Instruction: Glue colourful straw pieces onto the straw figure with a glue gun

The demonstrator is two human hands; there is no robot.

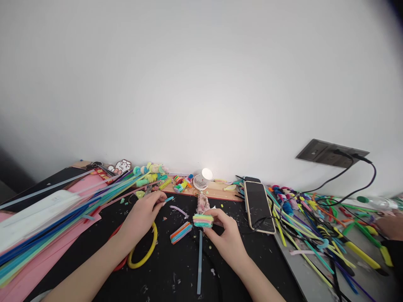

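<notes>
My right hand [227,237] pinches a small striped block of pastel pipe cleaner pieces [203,220] between thumb and fingers. Behind the block is a pink patterned glue gun [203,201], partly hidden, with a translucent glue stick [200,268] pointing toward me. My left hand [145,212] is closed at the fingertips on a short blue pipe cleaner piece [169,199]. A second striped block, orange and blue [181,233], lies on the black mat between my hands. Near it is a curved lilac pipe cleaner piece [179,211]. Pliers with yellow and red handles [154,247] lie under my left wrist.
Long pipe cleaners [63,226] lie over pink sheets at left. A paper cup [203,179] stands by the wall. At right are a phone [260,206] with a cable, tangled pipe cleaners [302,226], yellow-black pliers [355,251], and another person's hand [390,224].
</notes>
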